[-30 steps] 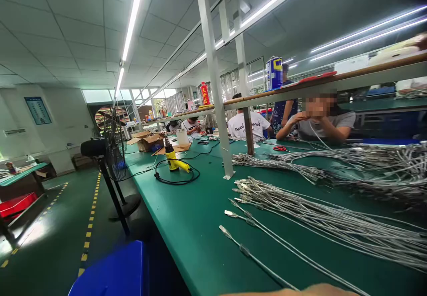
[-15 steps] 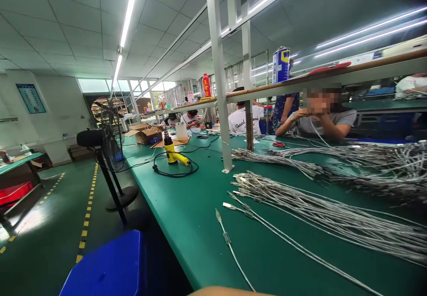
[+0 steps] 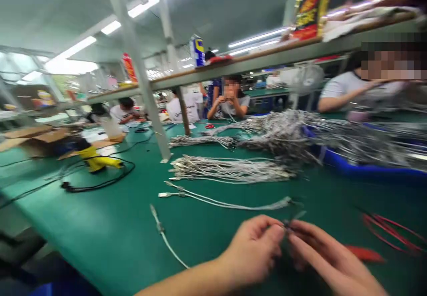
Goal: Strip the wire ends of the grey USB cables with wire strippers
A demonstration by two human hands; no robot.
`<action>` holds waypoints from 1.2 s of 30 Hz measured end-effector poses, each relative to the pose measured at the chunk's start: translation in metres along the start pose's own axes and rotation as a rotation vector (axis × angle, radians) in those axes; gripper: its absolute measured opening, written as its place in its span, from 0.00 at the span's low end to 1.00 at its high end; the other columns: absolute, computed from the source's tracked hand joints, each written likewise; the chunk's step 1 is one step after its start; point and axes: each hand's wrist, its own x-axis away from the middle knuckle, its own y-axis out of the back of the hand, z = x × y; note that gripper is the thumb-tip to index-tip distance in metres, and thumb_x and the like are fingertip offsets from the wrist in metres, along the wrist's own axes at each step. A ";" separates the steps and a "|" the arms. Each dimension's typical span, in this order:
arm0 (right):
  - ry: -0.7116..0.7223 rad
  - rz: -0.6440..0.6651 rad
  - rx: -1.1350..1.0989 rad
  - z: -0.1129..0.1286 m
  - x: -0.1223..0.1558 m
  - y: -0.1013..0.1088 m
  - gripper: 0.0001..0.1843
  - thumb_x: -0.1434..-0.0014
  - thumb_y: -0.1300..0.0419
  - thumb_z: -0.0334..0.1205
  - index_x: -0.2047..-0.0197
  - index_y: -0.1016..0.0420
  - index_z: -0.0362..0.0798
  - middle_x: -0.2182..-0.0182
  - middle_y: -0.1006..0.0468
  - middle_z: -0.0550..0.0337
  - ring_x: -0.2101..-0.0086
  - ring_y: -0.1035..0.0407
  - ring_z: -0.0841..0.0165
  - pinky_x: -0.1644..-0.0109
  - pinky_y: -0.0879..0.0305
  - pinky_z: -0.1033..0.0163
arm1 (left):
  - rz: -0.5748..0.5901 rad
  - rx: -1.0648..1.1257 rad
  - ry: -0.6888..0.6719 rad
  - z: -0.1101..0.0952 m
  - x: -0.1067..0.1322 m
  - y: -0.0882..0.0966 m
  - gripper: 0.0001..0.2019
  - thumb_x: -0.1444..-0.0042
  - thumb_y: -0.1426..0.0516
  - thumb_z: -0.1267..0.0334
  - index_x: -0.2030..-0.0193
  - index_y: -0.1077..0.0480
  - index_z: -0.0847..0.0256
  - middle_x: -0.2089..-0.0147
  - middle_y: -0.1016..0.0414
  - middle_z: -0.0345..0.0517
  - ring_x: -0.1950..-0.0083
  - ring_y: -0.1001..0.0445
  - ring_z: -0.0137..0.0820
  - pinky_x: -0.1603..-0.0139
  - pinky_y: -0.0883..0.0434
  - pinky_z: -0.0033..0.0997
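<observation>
My left hand (image 3: 253, 251) and my right hand (image 3: 325, 253) are close together at the bottom of the view, and motion blur softens both. Their fingertips pinch a small dark cable fitting (image 3: 288, 225) between them. A loose braided cable (image 3: 227, 204) with a metal end lies just beyond my left hand, and another (image 3: 163, 236) lies to its left. Farther off on the green bench top (image 3: 66, 211) is a long bundle of braided cables (image 3: 230, 170). A larger tangled heap of cables (image 3: 283, 135) lies behind it.
Red wires (image 3: 390, 233) lie to the right of my right hand. A blue tray rim (image 3: 347, 164) runs under the heap. A yellow heat gun (image 3: 96, 163) with a black cord stands at the left, beside a steel post (image 3: 147, 95). Several co-workers sit along the benches.
Both my hands have risen into view and now pinch the fitting. The view has swung and tilted, shifting the bench and bundles to the left.
</observation>
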 end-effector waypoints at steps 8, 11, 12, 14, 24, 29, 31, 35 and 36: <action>-0.173 0.053 -0.444 0.037 -0.001 -0.007 0.17 0.49 0.33 0.51 0.64 0.23 0.46 0.82 0.28 0.65 0.79 0.35 0.71 0.71 0.40 0.64 | 0.121 0.083 -0.019 0.014 -0.001 -0.005 0.19 0.47 0.42 0.45 0.67 0.38 0.60 0.77 0.36 0.33 0.83 0.47 0.18 0.85 0.48 0.20; -0.189 0.015 -0.483 0.037 -0.003 -0.009 0.15 0.52 0.30 0.47 0.68 0.22 0.45 0.77 0.27 0.64 0.78 0.38 0.75 0.72 0.42 0.66 | 0.110 0.093 -0.010 0.013 0.001 -0.005 0.18 0.46 0.42 0.47 0.65 0.38 0.60 0.78 0.41 0.30 0.83 0.53 0.16 0.84 0.55 0.19; -0.194 0.003 -0.498 0.035 -0.004 -0.009 0.14 0.53 0.29 0.47 0.68 0.21 0.45 0.76 0.26 0.64 0.78 0.39 0.75 0.72 0.42 0.67 | 0.106 0.096 -0.005 0.012 0.002 -0.005 0.17 0.45 0.42 0.47 0.65 0.37 0.60 0.79 0.42 0.29 0.83 0.55 0.16 0.84 0.57 0.18; -0.208 -0.006 -0.531 0.032 -0.005 -0.008 0.15 0.54 0.28 0.47 0.68 0.21 0.45 0.74 0.26 0.64 0.77 0.39 0.76 0.72 0.42 0.67 | 0.107 0.096 0.013 0.011 0.002 -0.004 0.17 0.45 0.42 0.48 0.64 0.36 0.61 0.79 0.45 0.27 0.83 0.58 0.16 0.84 0.60 0.19; -0.251 0.054 -0.563 0.025 0.003 0.007 0.13 0.49 0.31 0.47 0.72 0.23 0.46 0.78 0.29 0.64 0.75 0.38 0.73 0.70 0.41 0.66 | 0.114 -0.065 -0.065 0.018 0.005 -0.007 0.15 0.44 0.42 0.50 0.61 0.32 0.61 0.72 0.33 0.37 0.77 0.39 0.21 0.78 0.39 0.22; -0.233 0.086 -0.491 0.025 0.006 0.003 0.12 0.47 0.33 0.46 0.72 0.22 0.44 0.76 0.29 0.63 0.75 0.38 0.73 0.70 0.43 0.66 | 0.036 -0.157 -0.059 0.016 0.007 -0.007 0.12 0.41 0.43 0.54 0.62 0.32 0.62 0.71 0.32 0.37 0.79 0.44 0.19 0.81 0.45 0.20; -0.234 0.083 -0.503 0.024 0.007 0.002 0.12 0.47 0.33 0.45 0.72 0.22 0.44 0.75 0.28 0.63 0.75 0.38 0.73 0.70 0.42 0.66 | 0.005 -0.196 -0.070 0.015 0.007 -0.007 0.11 0.41 0.43 0.55 0.64 0.32 0.62 0.72 0.32 0.37 0.78 0.43 0.19 0.80 0.44 0.20; -0.266 0.082 -0.578 0.023 0.009 0.002 0.11 0.47 0.33 0.44 0.72 0.22 0.44 0.78 0.30 0.63 0.75 0.38 0.73 0.69 0.42 0.66 | 0.029 -0.190 -0.075 0.015 0.007 -0.008 0.11 0.40 0.44 0.56 0.67 0.34 0.62 0.70 0.28 0.40 0.73 0.35 0.23 0.75 0.38 0.21; -0.285 0.080 -0.603 0.023 0.009 0.003 0.11 0.47 0.33 0.44 0.71 0.22 0.44 0.78 0.30 0.63 0.75 0.38 0.73 0.69 0.42 0.66 | 0.033 -0.185 -0.074 0.015 0.007 -0.008 0.10 0.40 0.44 0.57 0.67 0.34 0.61 0.71 0.28 0.40 0.73 0.36 0.22 0.75 0.39 0.20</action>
